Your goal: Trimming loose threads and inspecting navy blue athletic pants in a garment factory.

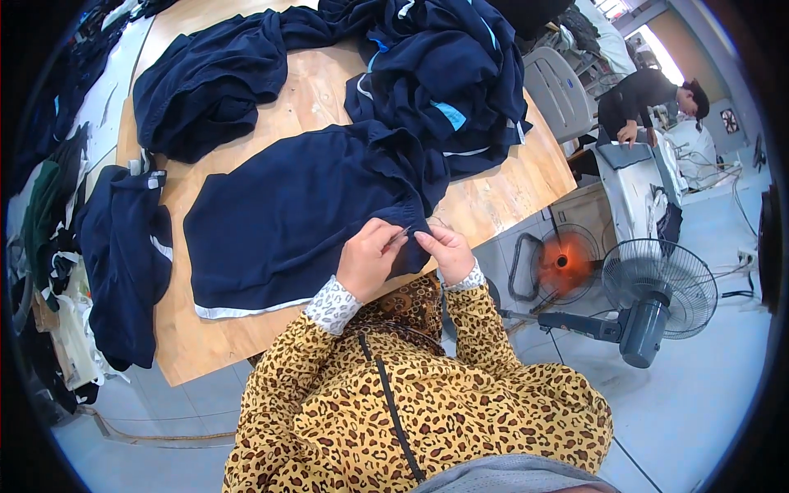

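A navy garment piece [288,218] with a white strip along its near edge lies spread on the wooden table [542,181]. My left hand [368,259] is closed over its near right part. Between its fingertips shows a small, thin tool with a metallic glint, too small to name surely. Just to the right, my right hand [448,253] pinches the gathered edge of the same garment. The fingertips of both hands nearly meet there. Part of the cloth hangs over the table's front edge, between my hands and my body.
Heaped navy garments [444,82] with light blue and white trims sit at the far right of the table, another navy garment [209,90] at the far left. A navy piece [123,255] hangs off the left side. At right stand a fan [657,287], a grey chair [559,94] and a co-worker [645,103].
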Available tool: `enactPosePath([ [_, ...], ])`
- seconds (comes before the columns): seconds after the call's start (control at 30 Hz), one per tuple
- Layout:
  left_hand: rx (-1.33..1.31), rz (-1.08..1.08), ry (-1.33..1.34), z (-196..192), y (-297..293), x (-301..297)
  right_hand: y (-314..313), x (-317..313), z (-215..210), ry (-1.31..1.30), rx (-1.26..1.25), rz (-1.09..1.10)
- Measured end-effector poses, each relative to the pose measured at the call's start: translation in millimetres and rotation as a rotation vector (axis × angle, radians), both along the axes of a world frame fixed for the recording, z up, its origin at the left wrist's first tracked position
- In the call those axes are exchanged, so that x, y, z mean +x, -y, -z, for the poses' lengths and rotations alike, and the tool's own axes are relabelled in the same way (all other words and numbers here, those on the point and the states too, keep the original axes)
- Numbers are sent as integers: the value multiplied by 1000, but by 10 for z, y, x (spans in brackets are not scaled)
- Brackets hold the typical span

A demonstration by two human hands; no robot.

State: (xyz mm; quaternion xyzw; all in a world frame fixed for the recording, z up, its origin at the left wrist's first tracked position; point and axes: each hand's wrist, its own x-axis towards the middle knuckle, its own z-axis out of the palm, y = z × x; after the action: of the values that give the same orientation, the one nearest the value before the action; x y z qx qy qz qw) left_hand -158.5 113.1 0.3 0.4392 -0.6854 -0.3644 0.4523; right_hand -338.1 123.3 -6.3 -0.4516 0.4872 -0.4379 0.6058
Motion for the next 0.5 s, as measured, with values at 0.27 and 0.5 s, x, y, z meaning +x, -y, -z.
enactPosePath([
  [0.27,188,34,-112,107,14,43,-4,141,-77,93,-68,33],
  [0.5,-129,-121,-9,0,-93,-40,-45,296,-306,-703,-710,6],
])
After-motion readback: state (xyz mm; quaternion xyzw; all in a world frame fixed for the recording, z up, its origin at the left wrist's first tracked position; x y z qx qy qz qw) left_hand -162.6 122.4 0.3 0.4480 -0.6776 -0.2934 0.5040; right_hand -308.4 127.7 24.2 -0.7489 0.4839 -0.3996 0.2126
